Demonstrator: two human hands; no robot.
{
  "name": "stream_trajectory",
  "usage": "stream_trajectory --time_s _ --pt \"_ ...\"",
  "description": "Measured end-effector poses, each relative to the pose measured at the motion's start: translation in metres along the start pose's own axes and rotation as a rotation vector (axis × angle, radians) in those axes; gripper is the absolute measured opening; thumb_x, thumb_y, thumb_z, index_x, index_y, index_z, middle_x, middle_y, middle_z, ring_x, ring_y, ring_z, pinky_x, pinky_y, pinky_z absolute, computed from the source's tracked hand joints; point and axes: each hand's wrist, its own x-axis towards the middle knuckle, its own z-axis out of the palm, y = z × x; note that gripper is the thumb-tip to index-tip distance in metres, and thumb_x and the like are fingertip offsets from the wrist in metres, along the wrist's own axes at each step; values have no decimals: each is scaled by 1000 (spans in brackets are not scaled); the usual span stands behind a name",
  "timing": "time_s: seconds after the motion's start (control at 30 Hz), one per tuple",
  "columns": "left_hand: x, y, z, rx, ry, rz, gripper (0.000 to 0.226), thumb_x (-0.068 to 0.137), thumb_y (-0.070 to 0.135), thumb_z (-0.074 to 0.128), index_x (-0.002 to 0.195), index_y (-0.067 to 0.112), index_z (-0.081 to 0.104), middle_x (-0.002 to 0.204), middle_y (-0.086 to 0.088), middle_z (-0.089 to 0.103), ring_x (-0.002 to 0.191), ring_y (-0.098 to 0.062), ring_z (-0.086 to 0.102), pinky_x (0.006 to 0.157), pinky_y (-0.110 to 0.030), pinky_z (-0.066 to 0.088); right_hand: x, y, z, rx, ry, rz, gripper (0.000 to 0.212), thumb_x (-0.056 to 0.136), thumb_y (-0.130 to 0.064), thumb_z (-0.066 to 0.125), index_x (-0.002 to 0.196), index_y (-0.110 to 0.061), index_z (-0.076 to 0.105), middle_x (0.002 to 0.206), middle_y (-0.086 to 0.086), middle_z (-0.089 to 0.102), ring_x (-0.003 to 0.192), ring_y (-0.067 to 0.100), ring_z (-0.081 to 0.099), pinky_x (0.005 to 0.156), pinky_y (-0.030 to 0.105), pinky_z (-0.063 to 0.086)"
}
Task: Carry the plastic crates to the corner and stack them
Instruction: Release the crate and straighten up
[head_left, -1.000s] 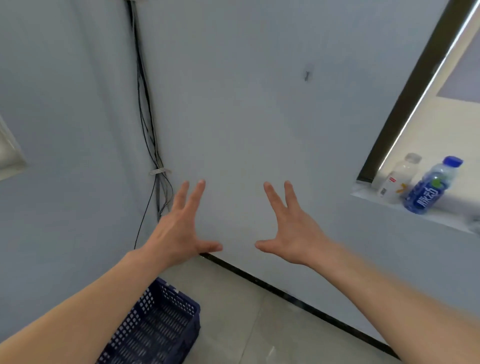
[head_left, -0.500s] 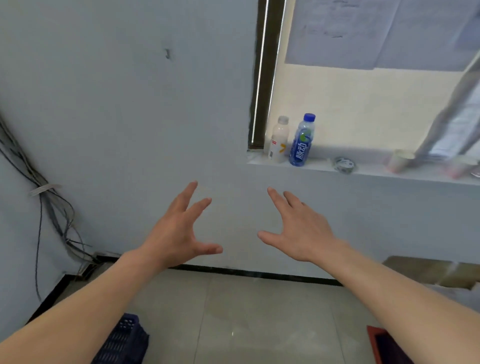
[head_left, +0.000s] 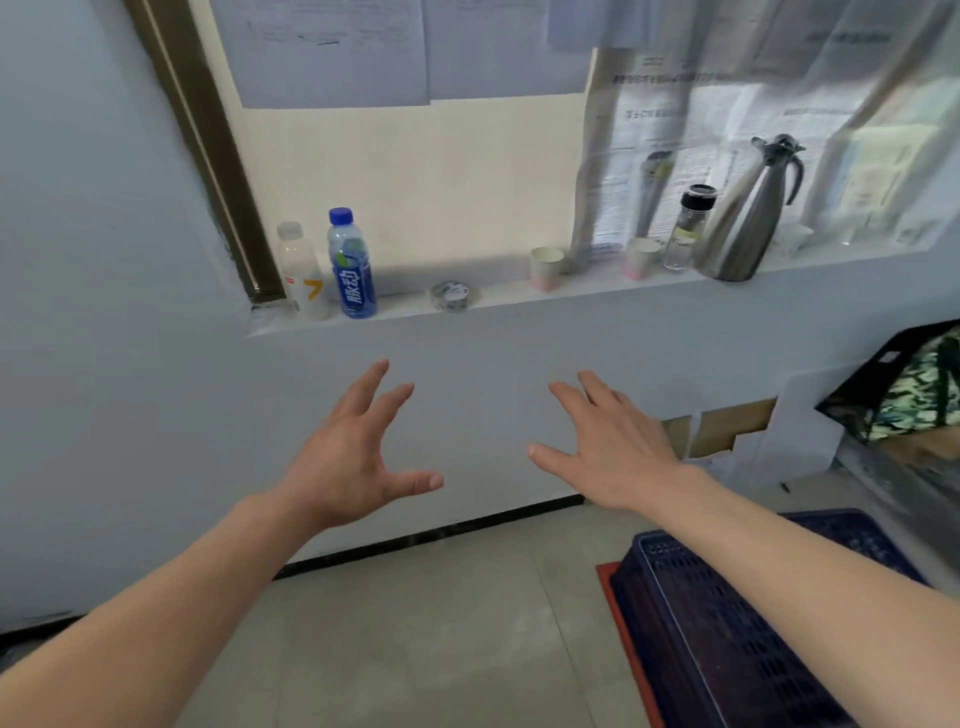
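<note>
A dark blue perforated plastic crate (head_left: 727, 634) stands on the floor at the lower right, with an orange-red edge (head_left: 618, 618) showing under its left side. My right forearm crosses above the crate. Both hands are held out in front of me, empty and with spread fingers: my left hand (head_left: 353, 457) at centre left, my right hand (head_left: 613, 447) at centre right, above and left of the crate. Neither hand touches anything.
A pale wall with a black skirting strip (head_left: 431, 535) runs ahead. Its ledge (head_left: 519, 299) holds two bottles (head_left: 353, 265), a tape roll, paper cups, a glass jar and a steel jug (head_left: 748, 218). A camouflage bag (head_left: 914, 395) sits at right. Grey floor tiles (head_left: 415, 639) lie below.
My view has swung right, away from the corner with the cables and the first blue crate. Another blue crate has come into view at lower right. My hands stay open and empty.
</note>
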Motion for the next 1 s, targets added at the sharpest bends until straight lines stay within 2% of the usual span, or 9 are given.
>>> stream_trajectory --time_s 0.1,0.3,0.4,0.53,0.63,0.73,0.83,1.0 --pt "28 45 29 -28 -48 61 121 62 81 68 160 35 15 168 18 -10 155 -17 14 121 -40 28 -15 54 -8 -2 1 67 89 95 -75 42 165 -32 10 174 0 1 156 28 19 114 49 35" --pt "85 116 78 -55 -150 202 133 51 100 51 160 37 9 167 19 -11 154 -20 15 119 -44 30 -36 148 -17 58 50 223 95 93 -78 43 165 -34 0 175 0 0 157 29 19 113 49 39" --pt "116 145 103 -70 -201 263 137 48 103 48 160 37 8 166 21 -13 153 -21 20 118 -44 31 -47 188 -17 75 76 311 96 92 -78 45 165 -36 -2 174 0 4 154 29 28 110 48 43" --pt "159 181 138 -96 -284 354 142 44 107 43 161 35 6 166 20 -14 154 -23 18 120 -46 30 -56 235 -16 76 104 446 97 91 -79 45 164 -37 -4 174 -1 8 149 29 37 104 47 47" --pt "195 203 163 -123 -336 413 138 49 102 51 161 35 5 166 19 -14 154 -22 17 119 -43 29 -58 266 -18 109 103 545 98 92 -76 48 164 -35 -3 173 -2 10 150 30 36 107 50 46" --pt "229 226 183 -135 -385 469 132 59 88 64 161 37 -3 167 16 -13 155 -21 14 118 -42 27 -59 292 -23 117 132 648 98 92 -76 49 165 -38 -4 175 0 5 150 33 38 108 52 46" --pt "254 250 201 -135 -424 506 132 62 83 65 160 36 -9 169 12 -10 154 -22 15 119 -43 26 -64 314 -18 130 147 725 97 91 -76 49 164 -38 -3 174 1 9 147 33 42 104 50 49" --pt "277 287 229 -161 -507 548 134 61 80 66 158 37 -15 170 9 -2 153 -22 19 120 -41 27 -77 349 -3 125 179 795 99 91 -78 46 166 -34 -2 172 -2 21 152 24 35 107 44 46"
